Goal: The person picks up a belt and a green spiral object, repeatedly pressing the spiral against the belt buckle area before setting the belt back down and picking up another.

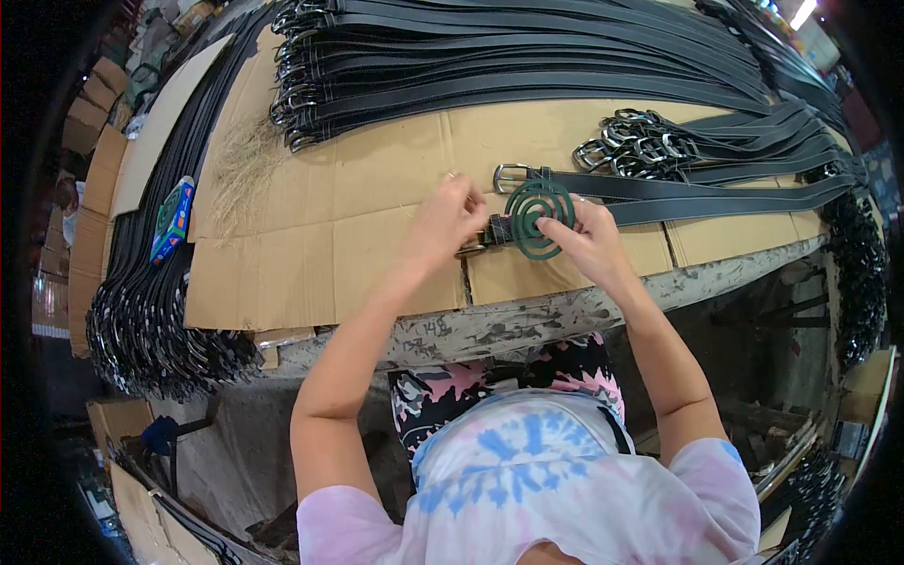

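Note:
My right hand (591,240) pinches a dark green mosquito coil (535,209), holding its flat spiral above the table. To the left of the coil, my left hand (450,218) has its fingertips pressed together. Whatever they may hold is too small to make out. Below both hands lies a black belt (650,208) with pale edge stitching, its buckle partly behind my left hand. Just beyond it rests another black belt (603,185), with a silver buckle (512,175) pointing left.
Stacked black belts (527,56) fill the far side of the cardboard-covered table (348,254). A smaller belt bunch (650,146) lies to the right. On the left, a blue-green box (172,221) sits on more belts, near loose straw-coloured fibres (247,169).

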`<state>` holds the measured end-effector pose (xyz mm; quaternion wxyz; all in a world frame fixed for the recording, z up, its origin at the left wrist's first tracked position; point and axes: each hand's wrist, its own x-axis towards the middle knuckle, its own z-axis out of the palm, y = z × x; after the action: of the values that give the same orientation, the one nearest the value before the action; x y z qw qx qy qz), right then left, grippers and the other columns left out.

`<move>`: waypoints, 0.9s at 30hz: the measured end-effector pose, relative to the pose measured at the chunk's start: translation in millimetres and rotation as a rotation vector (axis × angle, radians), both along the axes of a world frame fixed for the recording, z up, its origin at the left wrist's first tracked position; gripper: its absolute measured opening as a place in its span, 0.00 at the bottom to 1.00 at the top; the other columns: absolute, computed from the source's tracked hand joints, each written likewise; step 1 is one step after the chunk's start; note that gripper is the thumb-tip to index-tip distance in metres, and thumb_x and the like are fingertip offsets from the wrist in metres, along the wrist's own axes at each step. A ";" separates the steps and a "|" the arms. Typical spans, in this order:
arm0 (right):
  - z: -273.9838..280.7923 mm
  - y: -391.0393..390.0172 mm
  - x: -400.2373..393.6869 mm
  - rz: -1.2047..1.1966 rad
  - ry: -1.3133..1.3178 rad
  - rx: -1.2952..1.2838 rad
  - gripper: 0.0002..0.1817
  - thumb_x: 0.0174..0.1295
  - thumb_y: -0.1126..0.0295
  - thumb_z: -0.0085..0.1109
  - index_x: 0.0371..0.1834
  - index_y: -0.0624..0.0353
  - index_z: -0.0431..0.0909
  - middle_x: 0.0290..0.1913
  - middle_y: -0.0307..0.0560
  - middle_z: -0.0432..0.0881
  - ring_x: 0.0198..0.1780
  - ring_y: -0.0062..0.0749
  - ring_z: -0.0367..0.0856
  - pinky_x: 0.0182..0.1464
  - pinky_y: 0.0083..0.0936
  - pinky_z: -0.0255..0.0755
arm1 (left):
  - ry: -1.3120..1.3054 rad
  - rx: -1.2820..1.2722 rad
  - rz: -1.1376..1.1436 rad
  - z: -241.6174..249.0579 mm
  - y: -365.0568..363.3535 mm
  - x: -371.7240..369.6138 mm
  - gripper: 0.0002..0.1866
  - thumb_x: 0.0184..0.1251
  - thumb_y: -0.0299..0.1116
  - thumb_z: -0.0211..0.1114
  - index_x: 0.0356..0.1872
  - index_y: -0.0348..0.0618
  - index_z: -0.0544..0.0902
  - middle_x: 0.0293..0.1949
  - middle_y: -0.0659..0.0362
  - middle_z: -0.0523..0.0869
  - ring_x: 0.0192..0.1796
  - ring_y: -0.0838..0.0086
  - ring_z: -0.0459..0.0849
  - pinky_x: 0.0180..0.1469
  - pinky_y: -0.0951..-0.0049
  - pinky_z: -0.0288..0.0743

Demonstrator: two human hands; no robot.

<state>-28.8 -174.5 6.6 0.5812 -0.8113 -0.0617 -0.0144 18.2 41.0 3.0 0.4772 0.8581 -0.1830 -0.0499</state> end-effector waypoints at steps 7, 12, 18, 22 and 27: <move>13.2 -4.3 -22.6 -0.016 -0.084 0.072 0.08 0.63 0.76 0.59 0.41 0.70 0.81 0.42 0.40 0.79 0.43 0.18 0.76 0.43 0.18 0.70 | -0.569 0.319 -0.113 7.4 10.3 -2.0 0.08 0.56 0.22 0.64 0.37 0.35 0.81 0.41 0.52 0.81 0.45 0.57 0.81 0.47 0.61 0.77; 5.9 -0.2 -39.9 -0.090 -0.042 0.121 0.07 0.61 0.75 0.58 0.37 0.67 0.83 0.44 0.50 0.83 0.47 0.34 0.78 0.51 0.29 0.70 | -0.431 0.374 -0.331 3.5 -0.1 -10.5 0.09 0.55 0.22 0.63 0.39 0.35 0.83 0.40 0.53 0.82 0.45 0.58 0.82 0.47 0.61 0.77; -4.4 1.1 -44.6 -0.101 -0.072 0.102 0.07 0.61 0.75 0.59 0.37 0.68 0.82 0.43 0.48 0.83 0.46 0.32 0.76 0.50 0.29 0.70 | -0.614 0.500 -0.481 7.3 -5.2 -1.0 0.06 0.57 0.23 0.61 0.35 0.36 0.83 0.39 0.53 0.81 0.44 0.60 0.82 0.45 0.63 0.77; -5.5 8.3 -45.9 -0.092 -0.047 0.185 0.07 0.62 0.74 0.59 0.38 0.68 0.82 0.43 0.47 0.81 0.46 0.31 0.76 0.49 0.28 0.70 | -0.719 0.588 -0.500 9.6 -10.1 -5.9 0.06 0.54 0.24 0.64 0.34 0.37 0.81 0.38 0.53 0.81 0.43 0.60 0.82 0.45 0.63 0.78; -8.0 7.9 -46.2 -0.058 -0.034 0.146 0.08 0.63 0.75 0.59 0.40 0.69 0.82 0.45 0.44 0.82 0.51 0.27 0.73 0.55 0.25 0.67 | -0.694 0.501 -0.415 -10.1 -3.8 -6.3 0.09 0.52 0.26 0.67 0.35 0.39 0.80 0.36 0.54 0.80 0.42 0.61 0.82 0.43 0.63 0.77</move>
<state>-74.9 -166.6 -1.5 0.6372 -0.7677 -0.0468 -0.0493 12.0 37.2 -7.0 0.1461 0.8581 -0.4815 0.1027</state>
